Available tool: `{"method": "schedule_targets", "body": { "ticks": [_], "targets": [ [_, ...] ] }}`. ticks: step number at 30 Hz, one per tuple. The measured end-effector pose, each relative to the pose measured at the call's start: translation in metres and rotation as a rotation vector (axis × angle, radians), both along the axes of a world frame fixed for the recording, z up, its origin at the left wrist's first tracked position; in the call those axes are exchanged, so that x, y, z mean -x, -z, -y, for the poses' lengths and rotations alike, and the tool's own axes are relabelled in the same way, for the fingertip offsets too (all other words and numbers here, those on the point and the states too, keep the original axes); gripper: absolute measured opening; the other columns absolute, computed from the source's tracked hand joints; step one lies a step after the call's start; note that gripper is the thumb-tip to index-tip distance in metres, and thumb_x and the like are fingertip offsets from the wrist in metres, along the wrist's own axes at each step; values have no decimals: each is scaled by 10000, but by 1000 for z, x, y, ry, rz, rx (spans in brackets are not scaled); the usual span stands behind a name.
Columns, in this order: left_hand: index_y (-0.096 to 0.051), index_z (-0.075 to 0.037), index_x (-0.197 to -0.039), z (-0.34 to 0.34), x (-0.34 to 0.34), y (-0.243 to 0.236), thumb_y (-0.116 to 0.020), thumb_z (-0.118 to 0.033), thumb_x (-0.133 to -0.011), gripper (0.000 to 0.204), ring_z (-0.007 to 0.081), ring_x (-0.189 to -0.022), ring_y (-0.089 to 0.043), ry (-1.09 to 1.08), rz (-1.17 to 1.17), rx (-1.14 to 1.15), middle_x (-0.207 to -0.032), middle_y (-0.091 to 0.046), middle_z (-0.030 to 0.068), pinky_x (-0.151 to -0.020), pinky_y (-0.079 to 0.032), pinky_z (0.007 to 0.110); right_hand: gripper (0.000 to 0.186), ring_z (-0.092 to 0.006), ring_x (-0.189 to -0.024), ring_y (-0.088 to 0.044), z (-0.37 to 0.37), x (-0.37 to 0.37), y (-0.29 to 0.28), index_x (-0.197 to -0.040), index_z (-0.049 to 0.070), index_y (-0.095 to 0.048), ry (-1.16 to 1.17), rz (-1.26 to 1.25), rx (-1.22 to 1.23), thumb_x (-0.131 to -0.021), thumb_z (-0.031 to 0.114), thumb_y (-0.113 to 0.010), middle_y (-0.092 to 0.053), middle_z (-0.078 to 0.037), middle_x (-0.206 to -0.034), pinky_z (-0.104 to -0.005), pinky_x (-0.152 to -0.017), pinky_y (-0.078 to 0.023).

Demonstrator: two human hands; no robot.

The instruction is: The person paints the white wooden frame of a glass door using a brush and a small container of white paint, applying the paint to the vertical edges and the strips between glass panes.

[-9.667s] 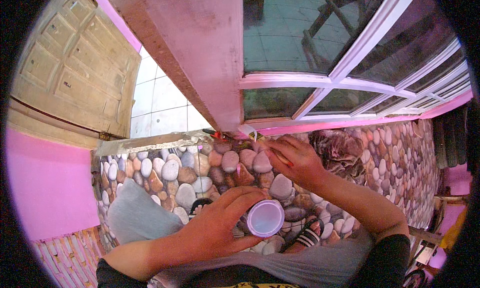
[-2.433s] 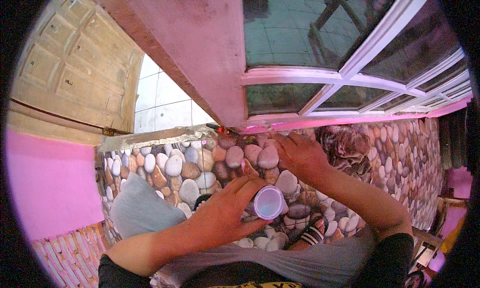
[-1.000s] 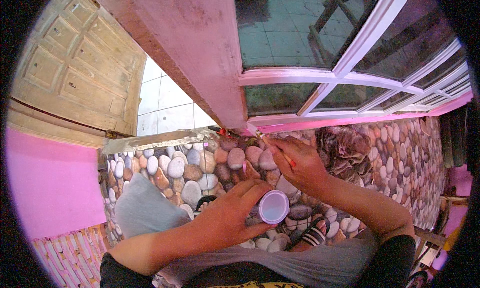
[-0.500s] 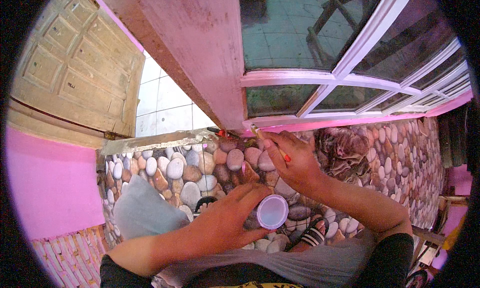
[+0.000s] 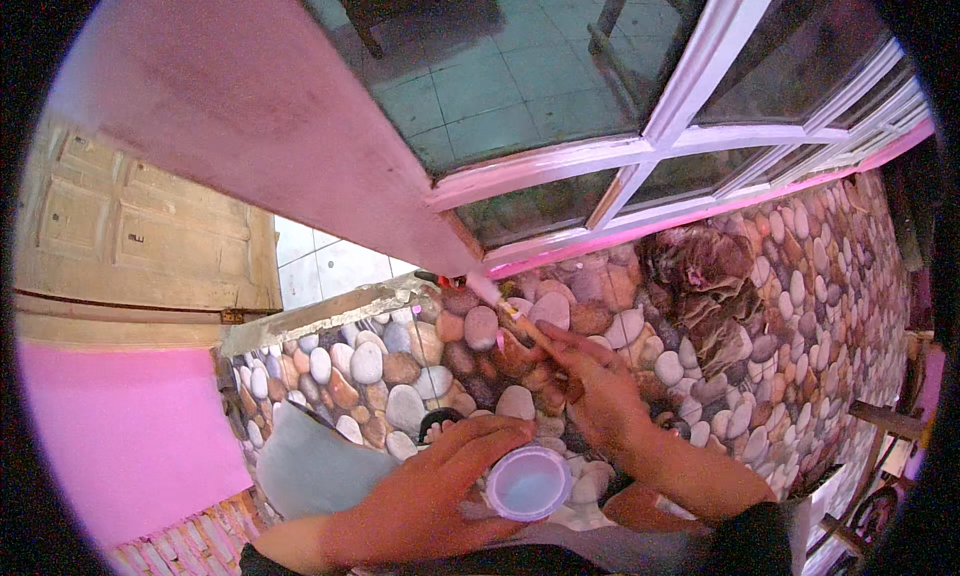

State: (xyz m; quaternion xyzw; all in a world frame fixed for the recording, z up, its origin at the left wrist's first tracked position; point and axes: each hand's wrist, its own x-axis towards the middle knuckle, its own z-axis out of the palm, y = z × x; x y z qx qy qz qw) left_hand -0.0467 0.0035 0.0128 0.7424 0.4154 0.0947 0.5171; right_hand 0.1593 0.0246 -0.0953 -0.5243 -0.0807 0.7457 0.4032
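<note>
My left hand is wrapped round a small plastic cup in front of my lap. Pale liquid, bluish white, shows inside it. In my right hand is a paintbrush, gripped by its wooden handle. Its pale bristles point up and left, close to the foot of the pink post; whether they touch it I cannot tell. Right of the post is a white-barred window frame with a bright pink strip along its bottom edge.
The floor has a pebble pattern. A crumpled dark cloth lies below the window. A red and black object sits by the door threshold. A wooden panelled door and a pink wall stand at left.
The view has turned and shifted. My right hand has drawn the paintbrush back from the window's lower edge, so it now points toward the post's foot. My left hand still holds the cup.
</note>
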Motion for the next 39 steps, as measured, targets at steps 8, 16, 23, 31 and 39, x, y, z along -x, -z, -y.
{"method": "schedule_targets", "body": {
  "ticks": [8, 16, 23, 31, 39],
  "targets": [
    [-479, -85, -1412, -13, 7, -5, -949, -310, -659, 917, 330, -1283, -553, -10, -102, -7, -1378, -600, 133, -1101, -424, 460, 408, -200, -821, -640, 23, 37, 28, -1333, 70, -549, 96, -315, 82, -930, 12, -531, -652, -85, -1010, -334, -685, -513],
    [-514, -88, -1304, -3, 15, -6, -971, -280, -631, 836, 327, -1253, -582, -175, -102, -136, -1328, -625, 152, -1061, -459, 475, 187, -205, -718, -631, 21, 77, 36, -1188, 112, -508, 186, -433, 15, -1052, 238, -529, -644, -74, -907, -334, -593, -487],
    [-508, -48, -1302, 4, 25, -12, -940, -235, -661, 796, 333, -1246, -577, -310, -38, -184, -1318, -608, 199, -1057, -454, 471, 194, -228, -581, -598, 18, 86, 34, -1201, 130, -489, 242, -427, 0, -1057, 257, -522, -620, -79, -871, -345, -464, -442],
    [-489, -45, -1357, -2, 35, -14, -917, -144, -676, 810, 344, -1247, -577, -231, 29, -215, -1350, -585, 206, -1055, -456, 458, 196, -223, -563, -597, 17, 90, 30, -1210, 144, -488, 287, -428, -98, -1055, 259, -522, -610, -75, -861, -341, -400, -428],
    [-494, -62, -1308, 3, 38, -6, -968, -284, -642, 847, 346, -1247, -580, -243, 25, -261, -1314, -609, 202, -1053, -461, 480, 189, -208, -555, -579, 8, 87, 23, -1173, 132, -501, 251, -440, -105, -1049, 270, -532, -603, -63, -848, -330, -387, -398]
  ]
}}
